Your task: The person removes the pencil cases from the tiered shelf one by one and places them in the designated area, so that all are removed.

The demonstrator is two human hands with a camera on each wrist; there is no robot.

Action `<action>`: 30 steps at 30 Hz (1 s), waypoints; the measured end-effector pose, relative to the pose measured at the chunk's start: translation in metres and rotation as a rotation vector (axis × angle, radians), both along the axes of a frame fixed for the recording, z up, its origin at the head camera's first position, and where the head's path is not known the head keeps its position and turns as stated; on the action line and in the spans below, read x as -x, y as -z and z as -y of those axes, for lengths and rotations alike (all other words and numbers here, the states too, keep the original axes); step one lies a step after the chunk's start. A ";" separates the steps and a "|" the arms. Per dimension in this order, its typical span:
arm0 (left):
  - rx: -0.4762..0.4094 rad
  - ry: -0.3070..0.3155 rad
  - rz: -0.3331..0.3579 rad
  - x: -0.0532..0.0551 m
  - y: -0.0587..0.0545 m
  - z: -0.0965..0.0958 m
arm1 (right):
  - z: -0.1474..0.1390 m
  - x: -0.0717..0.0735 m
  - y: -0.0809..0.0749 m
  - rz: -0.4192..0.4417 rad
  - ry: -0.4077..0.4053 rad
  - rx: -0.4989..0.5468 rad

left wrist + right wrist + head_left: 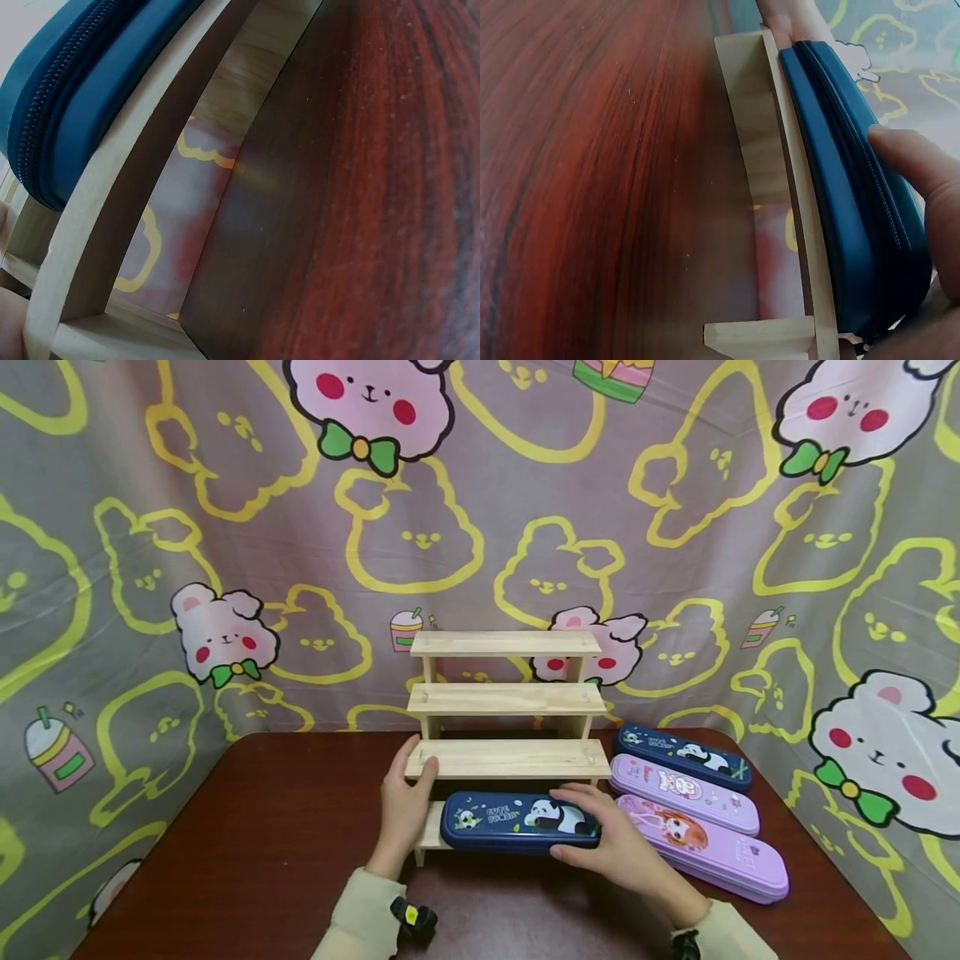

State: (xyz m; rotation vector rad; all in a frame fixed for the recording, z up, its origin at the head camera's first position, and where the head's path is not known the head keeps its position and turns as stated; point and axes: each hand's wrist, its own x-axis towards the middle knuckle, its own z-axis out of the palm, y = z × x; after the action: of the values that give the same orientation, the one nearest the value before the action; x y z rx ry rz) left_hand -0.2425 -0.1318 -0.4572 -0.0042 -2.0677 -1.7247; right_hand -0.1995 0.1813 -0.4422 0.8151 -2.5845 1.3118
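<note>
A dark blue zippered pencil case (pixel 517 822) with a panda print and the words "CUTE PANDA" lies on the lowest step of a wooden tiered stand (pixel 510 758). My right hand (pixel 611 835) grips the case's right end, thumb on the front side and fingers over the far edge. In the right wrist view the thumb (pixel 911 157) presses against the zippered case (pixel 847 187). At the stand's left side, my left hand (pixel 401 810) holds the end of the second step from the bottom, its thumb near the step's front corner. The left wrist view shows only slivers of that hand.
Right of the stand, three more pencil cases lie side by side: a dark blue panda one (pixel 682 758), a light purple one (pixel 686 795) and a purple one with a red-haired girl (pixel 705 847). Patterned cloth (pixel 480 552) hangs behind the brown table (pixel 247 835).
</note>
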 end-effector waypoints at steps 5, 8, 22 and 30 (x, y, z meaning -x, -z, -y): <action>-0.001 0.007 -0.005 0.000 -0.001 -0.001 | 0.003 -0.001 0.000 -0.006 0.007 -0.017; 0.000 0.007 -0.002 -0.001 0.000 -0.001 | 0.003 -0.002 0.001 -0.013 0.018 -0.024; -0.006 0.006 -0.012 -0.001 0.000 -0.002 | -0.004 -0.010 0.002 -0.031 0.029 0.054; 0.004 -0.001 -0.014 -0.001 0.001 -0.001 | -0.017 -0.014 0.004 0.030 0.091 0.029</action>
State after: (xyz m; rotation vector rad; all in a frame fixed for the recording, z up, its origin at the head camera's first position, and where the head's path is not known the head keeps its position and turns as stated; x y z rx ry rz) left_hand -0.2420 -0.1308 -0.4580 -0.0167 -2.0607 -1.7147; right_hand -0.1851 0.1978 -0.4460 0.6702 -2.5857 1.3428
